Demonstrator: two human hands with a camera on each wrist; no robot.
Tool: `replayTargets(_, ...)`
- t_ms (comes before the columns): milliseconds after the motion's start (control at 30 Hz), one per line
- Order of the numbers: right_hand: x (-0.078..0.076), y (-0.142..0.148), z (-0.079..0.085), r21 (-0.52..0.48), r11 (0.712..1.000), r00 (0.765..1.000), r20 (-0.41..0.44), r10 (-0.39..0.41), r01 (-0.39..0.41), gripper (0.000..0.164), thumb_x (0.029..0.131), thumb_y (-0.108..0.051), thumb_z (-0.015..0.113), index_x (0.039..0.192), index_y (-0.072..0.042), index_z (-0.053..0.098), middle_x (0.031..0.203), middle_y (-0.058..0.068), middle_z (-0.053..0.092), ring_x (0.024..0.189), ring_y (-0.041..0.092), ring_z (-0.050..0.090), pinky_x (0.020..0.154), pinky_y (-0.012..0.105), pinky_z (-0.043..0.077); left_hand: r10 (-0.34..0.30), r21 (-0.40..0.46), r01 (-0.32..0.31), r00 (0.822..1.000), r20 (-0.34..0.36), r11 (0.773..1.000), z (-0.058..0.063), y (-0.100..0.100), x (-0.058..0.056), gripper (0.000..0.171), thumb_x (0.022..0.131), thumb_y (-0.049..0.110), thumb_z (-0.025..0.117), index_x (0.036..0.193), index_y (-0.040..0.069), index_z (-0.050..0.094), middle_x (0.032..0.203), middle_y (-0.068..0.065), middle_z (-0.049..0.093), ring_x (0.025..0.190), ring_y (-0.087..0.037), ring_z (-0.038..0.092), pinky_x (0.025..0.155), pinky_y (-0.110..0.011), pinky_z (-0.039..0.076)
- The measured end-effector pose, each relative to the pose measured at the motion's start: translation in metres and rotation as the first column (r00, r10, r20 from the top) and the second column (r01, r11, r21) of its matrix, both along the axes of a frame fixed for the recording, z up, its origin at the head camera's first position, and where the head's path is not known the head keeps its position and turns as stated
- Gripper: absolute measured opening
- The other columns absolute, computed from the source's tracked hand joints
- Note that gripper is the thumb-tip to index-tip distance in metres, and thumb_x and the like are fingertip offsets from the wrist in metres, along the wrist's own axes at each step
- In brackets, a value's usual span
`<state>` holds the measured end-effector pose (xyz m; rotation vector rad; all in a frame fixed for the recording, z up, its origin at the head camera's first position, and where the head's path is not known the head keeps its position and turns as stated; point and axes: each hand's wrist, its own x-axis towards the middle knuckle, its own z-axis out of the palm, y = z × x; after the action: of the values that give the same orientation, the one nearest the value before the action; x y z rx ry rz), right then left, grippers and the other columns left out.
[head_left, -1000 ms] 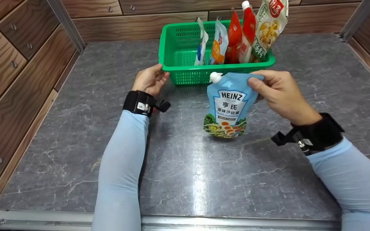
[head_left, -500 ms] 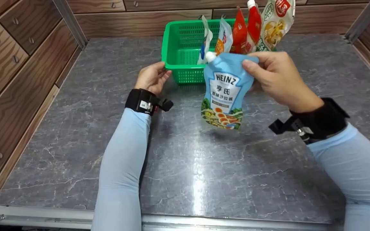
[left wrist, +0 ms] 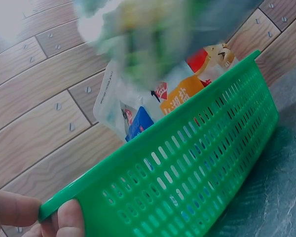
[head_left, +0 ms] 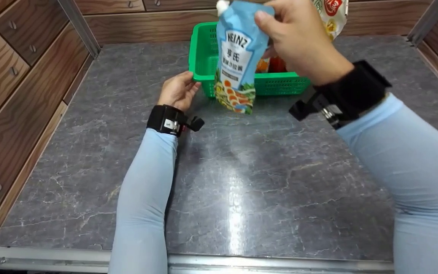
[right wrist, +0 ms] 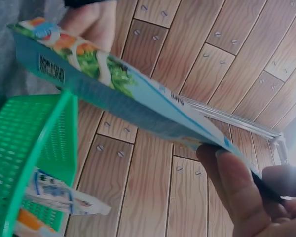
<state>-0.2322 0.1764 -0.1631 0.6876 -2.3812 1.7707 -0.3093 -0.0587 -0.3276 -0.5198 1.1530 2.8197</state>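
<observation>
My right hand (head_left: 299, 42) pinches the top corner of a light blue Heinz salad dressing pouch (head_left: 237, 57) with a white cap. The pouch hangs tilted in front of and above the green plastic basket (head_left: 283, 84), overlapping its left part in the head view. The thumb and fingers (right wrist: 237, 182) grip the pouch's edge in the right wrist view. My left hand (head_left: 178, 91) holds the basket's near left corner, thumb and fingers pinching the rim (left wrist: 64, 195). Inside the basket stand several packets, among them a white and blue packet (left wrist: 138, 121) and an orange one (left wrist: 181, 96).
A tall cream-coloured pouch (head_left: 333, 17) sticks up at the basket's right end, partly behind my right hand. Wood-patterned walls (head_left: 32, 64) enclose the grey marbled tabletop (head_left: 261, 182) at the back and sides. A metal rail (head_left: 242, 262) runs along the front edge.
My right hand has lifted the salad dressing pouch up and to the left, from in front of the basket to over its left part. My left hand stays on the basket corner.
</observation>
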Motion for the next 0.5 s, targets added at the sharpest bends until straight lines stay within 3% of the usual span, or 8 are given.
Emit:
replayTargets(200, -0.008, -0.013, 0.015, 0.047, 0.999, 0.999, 0.041, -0.005, 0.003, 0.035, 0.095, -0.025, 0.044, 0.13, -0.025, 0.047, 0.117, 0.007, 0.055, 0.099, 0.022, 0.055, 0.075, 0.03, 0.051, -0.017, -0.005, 0.017, 0.999, -0.029, 1.0, 0.001, 0.001, 0.002, 0.028, 0.091, 0.0, 0.051, 0.117, -0.008, 0.051, 0.1, -0.015, 0.055, 0.082, -0.021, 0.055, 0.083, -0.029, 0.047)
replayTargets(400, -0.031, -0.034, 0.022, 0.038, 0.998, 0.974, 0.219, -0.061, 0.054, 0.04, 0.096, -0.021, 0.044, 0.135, -0.027, 0.038, 0.133, -0.003, 0.04, 0.117, 0.015, 0.044, 0.094, 0.028, 0.042, -0.009, -0.017, 0.008, 0.999, -0.042, 1.0, 0.002, -0.001, 0.004, 0.027, 0.091, 0.001, 0.051, 0.116, -0.008, 0.051, 0.099, -0.014, 0.054, 0.081, -0.02, 0.054, 0.075, -0.027, 0.049)
replayTargets(433, -0.034, -0.037, 0.022, 0.036, 0.997, 0.965, 0.249, -0.077, 0.07, 0.041, 0.096, -0.024, 0.042, 0.136, -0.028, 0.036, 0.135, -0.004, 0.038, 0.118, 0.016, 0.043, 0.094, 0.027, 0.041, -0.004, -0.015, 0.004, 0.999, -0.04, 1.0, 0.002, -0.002, 0.004, 0.027, 0.091, 0.001, 0.051, 0.116, -0.009, 0.051, 0.099, -0.014, 0.055, 0.081, -0.02, 0.054, 0.074, -0.027, 0.049)
replayTargets(500, -0.04, -0.042, 0.021, 0.037, 0.994, 0.945, 0.309, -0.109, 0.103, 0.043, 0.097, -0.034, 0.036, 0.139, -0.031, 0.03, 0.139, -0.007, 0.032, 0.12, 0.016, 0.042, 0.08, 0.021, 0.045, 0.005, -0.008, -0.005, 1.0, -0.03, 1.0, 0.002, -0.002, 0.004, 0.026, 0.091, 0.001, 0.051, 0.115, -0.008, 0.051, 0.098, -0.015, 0.055, 0.081, -0.02, 0.055, 0.074, -0.026, 0.049)
